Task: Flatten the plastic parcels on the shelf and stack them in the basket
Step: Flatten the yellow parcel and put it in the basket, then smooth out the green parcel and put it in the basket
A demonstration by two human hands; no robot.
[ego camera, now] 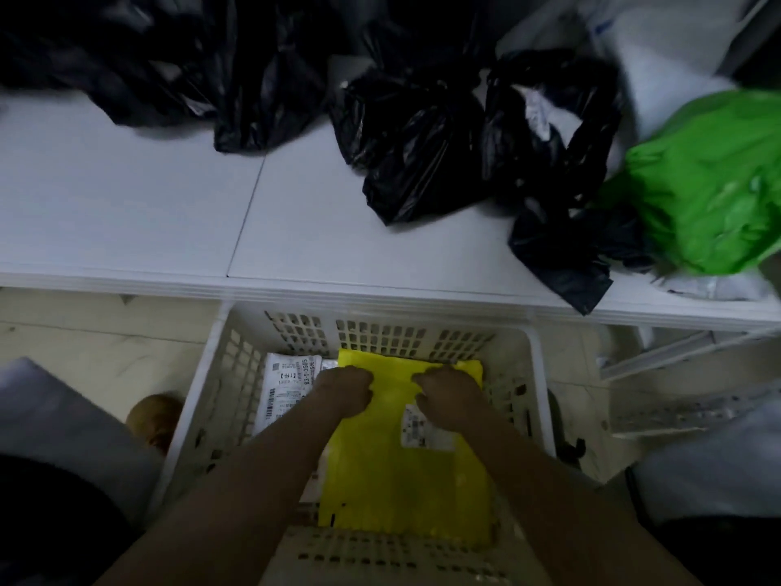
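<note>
A white slatted basket [536, 374] stands on the floor below the white shelf [169, 196]. A flat yellow parcel [393, 467] with a white label lies inside it, on top of a white labelled parcel [287, 387]. My left hand [344, 393] and my right hand [448, 399] are both down on the far half of the yellow parcel with fingers curled onto its plastic. On the shelf lie several black plastic parcels [422, 150] and a green parcel [710, 184] at the right.
White and grey parcels [659, 48] pile at the shelf's back right. One black parcel [566, 264] hangs over the shelf's front edge. A grey bag [55, 416] lies left of the basket, and shelf rails [676, 353] run to its right.
</note>
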